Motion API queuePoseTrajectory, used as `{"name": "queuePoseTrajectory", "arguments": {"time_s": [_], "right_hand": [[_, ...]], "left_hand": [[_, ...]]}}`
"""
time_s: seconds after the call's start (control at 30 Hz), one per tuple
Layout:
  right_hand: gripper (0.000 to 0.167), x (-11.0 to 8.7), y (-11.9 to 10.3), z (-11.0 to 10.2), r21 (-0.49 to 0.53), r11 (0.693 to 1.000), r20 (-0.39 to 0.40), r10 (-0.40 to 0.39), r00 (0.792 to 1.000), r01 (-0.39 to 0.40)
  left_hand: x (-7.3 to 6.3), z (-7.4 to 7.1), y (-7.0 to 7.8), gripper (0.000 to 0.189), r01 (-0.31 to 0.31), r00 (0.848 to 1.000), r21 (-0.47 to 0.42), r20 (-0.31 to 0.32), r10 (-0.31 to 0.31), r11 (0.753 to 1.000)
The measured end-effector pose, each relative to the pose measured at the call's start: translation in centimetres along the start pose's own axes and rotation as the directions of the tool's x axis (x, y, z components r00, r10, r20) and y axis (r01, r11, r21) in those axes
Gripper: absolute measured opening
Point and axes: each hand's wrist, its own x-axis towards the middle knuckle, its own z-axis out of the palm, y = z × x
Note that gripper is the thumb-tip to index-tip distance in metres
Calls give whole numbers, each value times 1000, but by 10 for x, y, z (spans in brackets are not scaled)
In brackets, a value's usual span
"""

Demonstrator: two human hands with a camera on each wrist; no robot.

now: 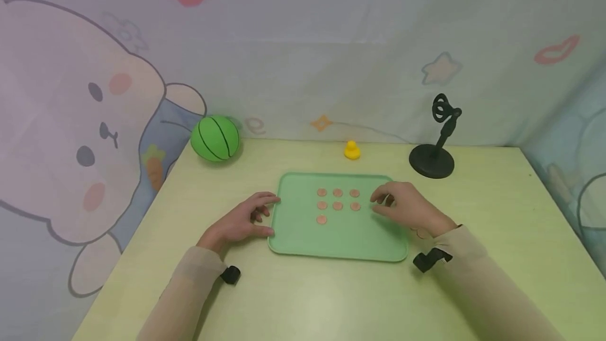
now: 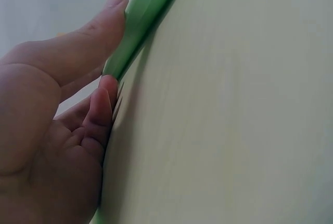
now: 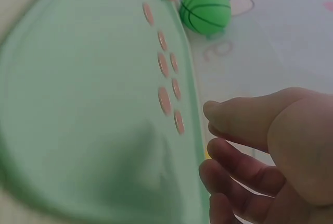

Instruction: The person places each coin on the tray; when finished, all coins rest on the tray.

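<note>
Seven copper-coloured discs (image 1: 337, 206) lie flat and apart on a light green rectangular tray (image 1: 298, 238), a little right of the middle of the head view. They stand in rows: three at the top, three below, and a single one under the left end. The tray rests on a pale yellow-green table (image 1: 307, 301).

At the tray's left edge, left of centre in the frame, the left hand (image 1: 241, 221) touches the rim with its thumb and index finger spread well apart, the other fingers bent inward; it is not closed around the tray. The right hand (image 1: 402, 205) hovers over the tray's right side, its fingers loosely curved with a gap to the thumb, and no object shows between them. The right wrist view also shows that gap.

Both forearms wear beige sleeves (image 1: 478, 278), with a small black device (image 1: 231, 274) at each wrist.

Along the table's back edge sit a green toy basketball (image 1: 215, 138) at left, a yellow rubber duck (image 1: 352, 150) near centre and a black round-based stand (image 1: 432, 162) at right. Behind hangs a printed cloth (image 1: 284, 83), with a large cartoon bear (image 1: 61, 120) at the frame's left.
</note>
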Motion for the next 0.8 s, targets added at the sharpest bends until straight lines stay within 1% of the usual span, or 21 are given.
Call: {"name": "queuePoseTrajectory", "arguments": {"time_s": [0.13,0.23,0.3,0.4,0.47,0.5,0.57,0.7,0.8], "right_hand": [[14,-14,17,-19,-25,1000,2,13,1000,-13],[13,-25,30,-29,-31,998,28,60,998,-59],[13,-32,37,-34,-7,994,59,111,992,-111],[15,-42,50,-40,-4,989,96,149,984,-149],[17,-48,58,-42,-9,990,118,139,983,-139],[19,-51,63,-43,-16,992,125,122,985,-121],[23,-56,69,-44,-2,995,148,99,984,-100],[29,-62,73,-47,45,995,174,78,982,-87],[31,-64,75,-47,58,995,181,75,981,-87]], "left_hand": [[1,-1,2,79,-10,1000,1,5,10,1000],[1,-1,2,80,-9,1000,1,6,9,1000],[1,0,2,80,-3,1000,-2,6,3,1000],[1,0,1,79,0,1000,-4,2,0,1000],[1,0,0,79,-1,1000,-6,1,1,1000],[1,0,0,79,-3,1000,-5,1,3,1000],[1,0,1,78,-10,1000,-7,0,10,1000],[1,0,1,79,-14,1000,-8,-1,14,1000],[2,0,0,79,-12,1000,-12,-1,12,1000]]}}
